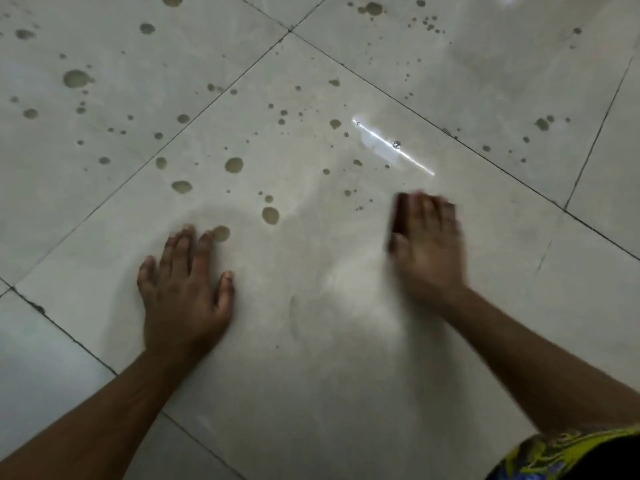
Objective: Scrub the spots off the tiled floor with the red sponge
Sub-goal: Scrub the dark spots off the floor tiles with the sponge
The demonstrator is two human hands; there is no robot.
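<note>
My right hand (427, 247) lies blurred over the red sponge (400, 214), pressing it flat on the pale tiled floor (329, 358); only the sponge's dark red left edge shows past my fingers. My left hand (185, 289) rests flat on the same tile, fingers spread, holding nothing. Several brownish spots (270, 215) dot the tile beyond both hands, one spot (220, 233) touching my left fingertips. The tile area near my wrists looks wet and smeared, with almost no spots.
More spots (77, 79) cover the tiles at the far left and far right (542, 123). Dark grout lines (289, 30) cross the floor diagonally. A bright light reflection (393, 145) streaks the tile ahead. Yellow patterned clothing (568, 455) shows at bottom right.
</note>
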